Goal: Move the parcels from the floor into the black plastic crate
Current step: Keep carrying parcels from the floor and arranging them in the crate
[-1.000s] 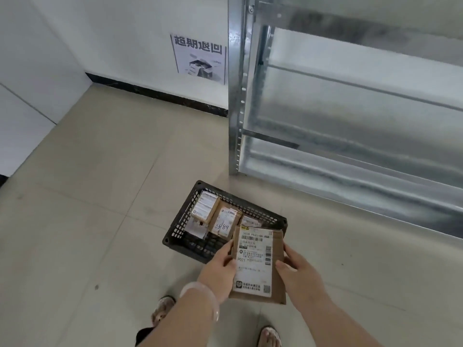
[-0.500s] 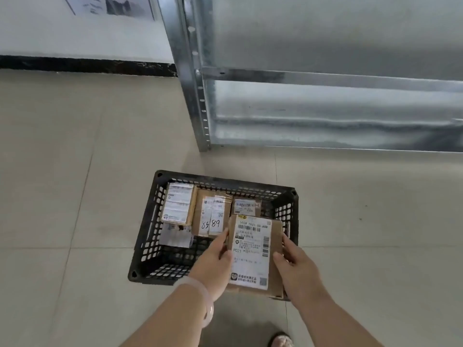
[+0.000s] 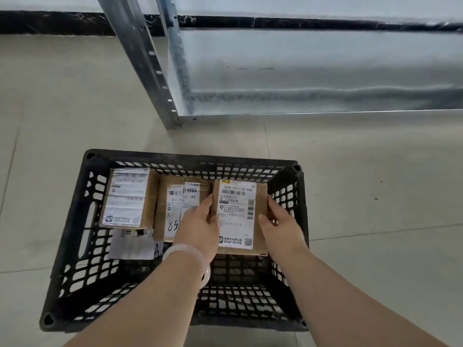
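Note:
A black plastic crate [image 3: 75, 221] with latticed walls stands on the tiled floor in front of me. Both my hands are inside it, holding a brown cardboard parcel [image 3: 238, 211] with a white shipping label at the crate's right side. My left hand [image 3: 198, 226] grips its left edge and my right hand [image 3: 280, 224] its right edge. To the left lie two more labelled parcels, one at the far left [image 3: 127, 196] and one in the middle [image 3: 172, 204]. A small white packet [image 3: 132, 244] lies in front of them.
A galvanised metal shelving rack [image 3: 170, 78] stands just beyond the crate, its upright post close to the crate's far rim. A white wall with a black skirting strip [image 3: 50, 23] runs behind it. Beige floor tiles surround the crate.
The view has dropped and closed in on the crate. My hands have carried the parcel forward and down, from above the near rim into the crate's right side.

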Tool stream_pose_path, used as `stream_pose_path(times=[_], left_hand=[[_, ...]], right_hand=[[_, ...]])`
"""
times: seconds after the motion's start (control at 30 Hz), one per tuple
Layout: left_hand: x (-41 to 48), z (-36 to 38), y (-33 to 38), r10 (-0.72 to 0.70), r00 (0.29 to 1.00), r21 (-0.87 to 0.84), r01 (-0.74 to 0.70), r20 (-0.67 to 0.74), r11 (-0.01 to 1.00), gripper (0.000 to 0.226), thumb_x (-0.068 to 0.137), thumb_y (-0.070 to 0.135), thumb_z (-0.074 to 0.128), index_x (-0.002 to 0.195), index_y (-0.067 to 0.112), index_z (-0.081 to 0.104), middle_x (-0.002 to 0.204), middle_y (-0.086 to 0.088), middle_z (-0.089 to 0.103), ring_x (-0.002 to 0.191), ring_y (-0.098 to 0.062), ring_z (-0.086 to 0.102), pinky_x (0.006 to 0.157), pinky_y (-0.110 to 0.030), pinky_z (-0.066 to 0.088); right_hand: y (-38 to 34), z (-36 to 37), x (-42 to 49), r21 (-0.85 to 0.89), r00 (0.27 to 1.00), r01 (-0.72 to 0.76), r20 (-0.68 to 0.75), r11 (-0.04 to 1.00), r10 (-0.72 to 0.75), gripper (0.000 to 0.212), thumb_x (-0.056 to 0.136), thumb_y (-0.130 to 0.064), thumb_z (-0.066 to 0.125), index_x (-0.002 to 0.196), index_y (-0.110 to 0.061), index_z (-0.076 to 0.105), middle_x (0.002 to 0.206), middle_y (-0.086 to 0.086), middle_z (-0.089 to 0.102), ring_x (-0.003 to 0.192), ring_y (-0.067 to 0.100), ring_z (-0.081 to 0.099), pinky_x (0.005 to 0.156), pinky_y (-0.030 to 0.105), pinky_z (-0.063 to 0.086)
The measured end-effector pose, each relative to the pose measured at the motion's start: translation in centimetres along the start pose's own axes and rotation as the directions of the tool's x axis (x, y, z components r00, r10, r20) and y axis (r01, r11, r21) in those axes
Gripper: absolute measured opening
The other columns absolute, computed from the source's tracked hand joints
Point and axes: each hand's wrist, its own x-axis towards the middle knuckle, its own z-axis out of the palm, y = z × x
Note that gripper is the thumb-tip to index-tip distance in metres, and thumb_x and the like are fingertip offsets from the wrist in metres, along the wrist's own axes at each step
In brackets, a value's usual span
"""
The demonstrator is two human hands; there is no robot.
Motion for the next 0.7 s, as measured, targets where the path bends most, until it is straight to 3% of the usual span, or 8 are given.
stream_pose_path(times=[0.13,0.27,0.43,0.53,0.7], left_hand=[[1.6,0.4,-0.8,0.003,0.995,0.133,0.011,-0.098,0.991,0.047,0.096,0.027,0.045,0.141,0.039,0.037,0.119,0.005,0.059,0.091,-0.013,0.064,0.078,-0.034,0.058],[2.2,0.4,-0.4,0.05,0.986,0.123,-0.03,-0.162,0.992,0.044,0.097,0.029,0.046,0.14,0.038,0.04,0.118,0.007,0.057,0.093,-0.012,0.062,0.081,-0.034,0.058],[2.2,0.2,0.0,0.103,0.978,0.16,-0.074,-0.182,0.984,0.039,0.097,0.027,0.045,0.133,0.041,0.044,0.111,0.007,0.059,0.09,-0.01,0.062,0.077,-0.032,0.059],[2.5,0.1,0.3,0.08,0.98,0.152,-0.052,-0.184,0.987,0.035,0.097,0.026,0.044,0.129,0.041,0.047,0.108,0.007,0.06,0.087,-0.01,0.062,0.075,-0.029,0.059],[2.6,0.1,0.2,0.055,0.982,0.115,-0.035,-0.179,0.993,0.042,0.097,0.024,0.045,0.135,0.042,0.044,0.11,0.007,0.061,0.084,-0.01,0.063,0.075,-0.031,0.059]], right_hand=[[0.2,1.3,1.1,0.002,1.0,0.015,-0.003,1.0,-0.015,0.053,0.099,-0.023,0.05,0.144,-0.044,0.035,0.126,-0.012,0.058,0.074,-0.008,0.046,0.056,0.01,0.035],[0.1,1.7,1.8,0.036,0.997,0.061,-0.055,0.997,-0.059,0.051,0.098,-0.024,0.052,0.143,-0.043,0.038,0.12,-0.015,0.058,0.077,-0.01,0.048,0.057,0.007,0.037],[-0.1,1.9,1.9,0.049,0.995,0.076,-0.072,0.996,-0.073,0.051,0.097,-0.025,0.054,0.143,-0.043,0.039,0.126,-0.014,0.058,0.081,-0.007,0.051,0.06,0.009,0.038],[-0.5,1.8,2.1,0.033,0.995,0.079,-0.063,0.996,-0.077,0.051,0.097,-0.027,0.054,0.143,-0.043,0.039,0.129,-0.013,0.058,0.095,0.001,0.052,0.072,0.018,0.044],[-0.5,1.4,2.4,0.029,0.997,0.076,-0.014,0.997,-0.075,0.051,0.097,-0.026,0.055,0.143,-0.041,0.039,0.127,-0.012,0.059,0.097,0.003,0.051,0.072,0.016,0.041]])
